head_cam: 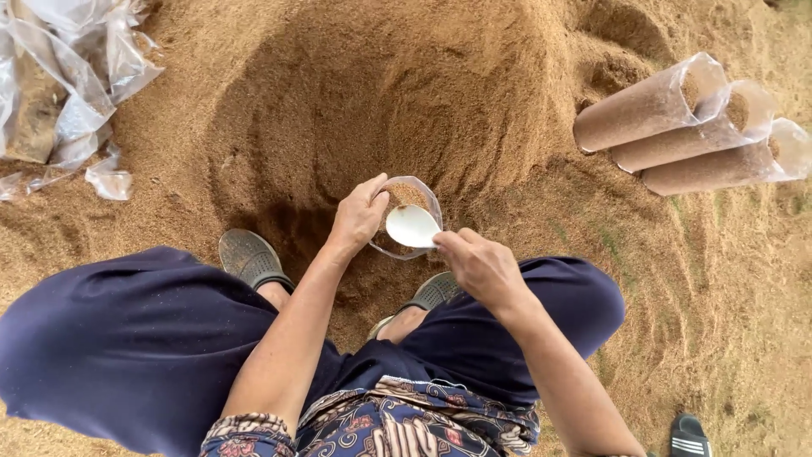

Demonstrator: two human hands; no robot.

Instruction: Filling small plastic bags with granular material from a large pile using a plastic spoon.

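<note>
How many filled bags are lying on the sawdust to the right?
3, side by side at the upper right: the top bag, the middle bag and the bottom bag. More may lie outside the frame.

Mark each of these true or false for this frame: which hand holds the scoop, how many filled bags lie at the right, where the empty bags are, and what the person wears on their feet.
1. The right hand holds the white scoop over the clear bag. True.
2. The left hand rests on the knee. False: it grips the bag's rim.
3. Five filled bags lie at the right. False: three lie side by side.
4. Empty clear bags lie at the upper left on the sawdust heap. True.
5. The person is barefoot. False: grey sandals are worn.
</note>
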